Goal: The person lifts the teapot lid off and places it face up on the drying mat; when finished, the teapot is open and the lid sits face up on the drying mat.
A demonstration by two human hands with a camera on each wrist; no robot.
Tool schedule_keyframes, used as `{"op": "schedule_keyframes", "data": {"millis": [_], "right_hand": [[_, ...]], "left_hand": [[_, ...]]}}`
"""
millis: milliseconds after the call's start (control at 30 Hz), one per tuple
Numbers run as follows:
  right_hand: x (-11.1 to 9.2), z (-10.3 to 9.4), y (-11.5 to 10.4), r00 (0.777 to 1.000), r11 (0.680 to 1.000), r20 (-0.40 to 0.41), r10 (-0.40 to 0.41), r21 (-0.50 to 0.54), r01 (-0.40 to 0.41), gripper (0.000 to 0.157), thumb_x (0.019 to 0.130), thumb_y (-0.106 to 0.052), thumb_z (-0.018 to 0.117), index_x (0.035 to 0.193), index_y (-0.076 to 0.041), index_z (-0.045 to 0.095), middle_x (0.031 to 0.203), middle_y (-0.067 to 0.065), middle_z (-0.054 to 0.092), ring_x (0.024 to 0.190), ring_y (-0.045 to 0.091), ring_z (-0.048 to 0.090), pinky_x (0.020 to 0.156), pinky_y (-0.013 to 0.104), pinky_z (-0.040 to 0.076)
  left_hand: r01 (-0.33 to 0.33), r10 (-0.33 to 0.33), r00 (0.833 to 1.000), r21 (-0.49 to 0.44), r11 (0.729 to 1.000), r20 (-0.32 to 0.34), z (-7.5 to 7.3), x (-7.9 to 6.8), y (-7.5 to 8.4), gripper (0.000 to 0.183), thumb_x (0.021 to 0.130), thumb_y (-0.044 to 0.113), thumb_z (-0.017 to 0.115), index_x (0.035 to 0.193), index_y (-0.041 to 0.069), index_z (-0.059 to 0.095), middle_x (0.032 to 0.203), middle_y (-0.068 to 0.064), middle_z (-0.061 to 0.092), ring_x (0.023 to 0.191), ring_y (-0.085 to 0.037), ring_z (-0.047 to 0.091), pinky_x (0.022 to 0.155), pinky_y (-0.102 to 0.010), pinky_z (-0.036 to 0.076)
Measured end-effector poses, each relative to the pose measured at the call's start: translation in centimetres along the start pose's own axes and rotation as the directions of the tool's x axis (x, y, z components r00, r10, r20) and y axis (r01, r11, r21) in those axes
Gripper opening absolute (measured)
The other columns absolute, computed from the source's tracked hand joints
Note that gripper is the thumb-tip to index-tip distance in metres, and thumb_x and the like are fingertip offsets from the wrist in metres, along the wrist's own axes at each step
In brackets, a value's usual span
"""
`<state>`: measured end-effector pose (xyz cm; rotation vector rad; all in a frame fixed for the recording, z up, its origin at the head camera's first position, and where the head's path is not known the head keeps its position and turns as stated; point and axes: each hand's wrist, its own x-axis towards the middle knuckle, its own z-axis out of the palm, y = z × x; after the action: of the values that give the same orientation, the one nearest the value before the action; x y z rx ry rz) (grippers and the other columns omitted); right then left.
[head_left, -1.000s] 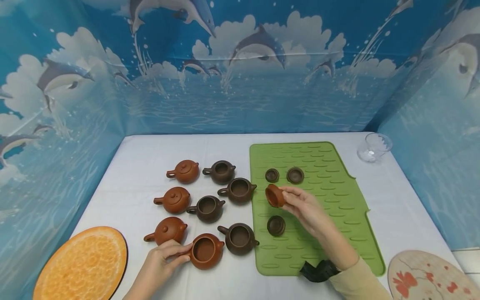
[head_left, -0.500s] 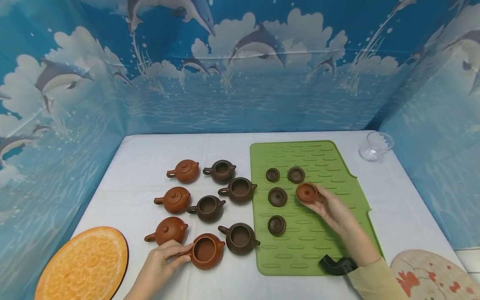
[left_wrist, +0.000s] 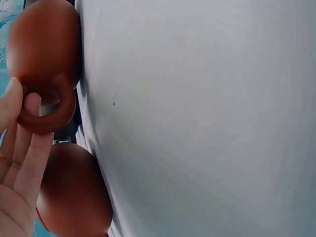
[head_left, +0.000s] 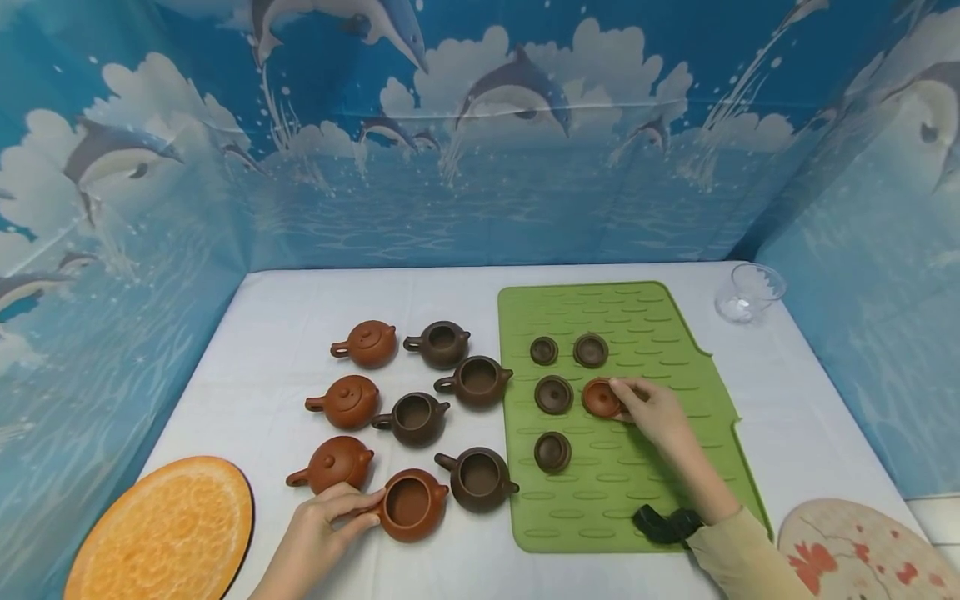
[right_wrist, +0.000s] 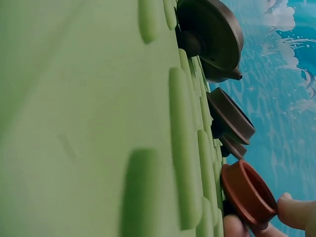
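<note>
My left hand (head_left: 318, 525) pinches the handle of a lidless reddish-brown teapot (head_left: 408, 502) on the white cloth. In the left wrist view the thumb lies against the teapot handle (left_wrist: 47, 121), with a fingertip through its loop. Over on the green mat (head_left: 622, 492), my right hand (head_left: 656, 417) pinches the rim of a reddish teapot lid (head_left: 602, 398), turned underside up. Its base is right at the mat in the right wrist view, where the lid (right_wrist: 247, 192) leans slightly. Several dark brown lids, among them one lid (head_left: 553, 394) just left of it, also lie upturned.
Lidless dark brown teapots, such as the nearest one (head_left: 478, 478), stand left of the mat. Further left are lidded reddish teapots (head_left: 348, 402). An orange round mat (head_left: 168, 525), a clear glass (head_left: 748, 293) and a flowered round mat (head_left: 855, 550) lie around the edges.
The right hand has carried the reddish lid rightward, turned it underside up and lowered it to the mat beside the dark lids. The left hand keeps its hold on the teapot handle.
</note>
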<state>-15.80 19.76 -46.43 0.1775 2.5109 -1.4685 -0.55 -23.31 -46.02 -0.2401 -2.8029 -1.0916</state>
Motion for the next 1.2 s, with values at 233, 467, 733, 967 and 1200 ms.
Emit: {"op": "schedule_keyframes", "data": {"millis": [233, 467, 733, 967, 1200], "right_hand": [[-0.4, 0.2, -0.7, 0.996, 0.988, 0.024, -0.081, -0.132, 0.083, 0.051, 0.103, -0.032, 0.052, 0.133, 0.009, 0.054, 0.126, 0.033, 0.060, 0.088, 0.029, 0.073, 0.076, 0.034, 0.060], [-0.5, 0.1, -1.2, 0.996, 0.977, 0.035, -0.085, -0.194, 0.090, 0.055, 0.103, -0.036, 0.052, 0.135, 0.008, 0.052, 0.124, 0.031, 0.062, 0.085, 0.027, 0.073, 0.078, 0.041, 0.059], [-0.3, 0.0, -0.9, 0.997, 0.977, 0.034, -0.071, -0.199, 0.076, 0.057, 0.102, -0.040, 0.051, 0.136, 0.007, 0.051, 0.124, 0.029, 0.063, 0.084, 0.025, 0.073, 0.078, 0.040, 0.058], [-0.3, -0.2, -1.2, 0.997, 0.973, 0.047, -0.069, -0.219, 0.077, 0.057, 0.103, -0.040, 0.049, 0.137, 0.006, 0.050, 0.125, 0.029, 0.062, 0.084, 0.024, 0.071, 0.074, 0.035, 0.057], [-1.0, -0.7, -2.9, 0.988, 0.954, 0.003, -0.152, -0.259, 0.148, 0.055, 0.103, -0.040, 0.049, 0.138, 0.002, 0.051, 0.133, 0.027, 0.058, 0.111, 0.039, 0.062, 0.092, 0.052, 0.052]], "left_hand": [[0.026, -0.026, 1.000, -0.003, 1.000, 0.002, 0.0, 0.0, 0.2, 0.033, 0.069, 0.004, 0.085, 0.097, 0.021, 0.080, 0.085, 0.022, 0.066, 0.080, 0.006, 0.061, 0.071, -0.019, 0.056], [0.058, -0.058, 0.998, -0.004, 0.998, 0.004, 0.0, -0.1, 0.3, 0.034, 0.070, 0.004, 0.085, 0.100, 0.021, 0.079, 0.085, 0.023, 0.065, 0.080, 0.006, 0.060, 0.071, -0.019, 0.056], [0.090, -0.090, 0.995, 0.005, 0.996, 0.043, -0.1, 0.1, 0.5, 0.033, 0.073, 0.007, 0.084, 0.101, 0.023, 0.078, 0.086, 0.022, 0.065, 0.082, 0.005, 0.061, 0.073, -0.020, 0.056], [0.106, -0.107, 0.992, 0.012, 0.994, 0.074, -0.5, 0.1, 0.6, 0.033, 0.075, 0.008, 0.083, 0.103, 0.024, 0.077, 0.091, 0.020, 0.066, 0.087, 0.004, 0.063, 0.075, -0.020, 0.057], [0.029, -0.025, 0.998, 0.066, 0.997, -0.054, -2.0, 0.3, 0.8, 0.036, 0.073, 0.002, 0.084, 0.105, 0.018, 0.077, 0.095, 0.013, 0.070, 0.087, 0.003, 0.066, 0.076, -0.014, 0.055]]}}
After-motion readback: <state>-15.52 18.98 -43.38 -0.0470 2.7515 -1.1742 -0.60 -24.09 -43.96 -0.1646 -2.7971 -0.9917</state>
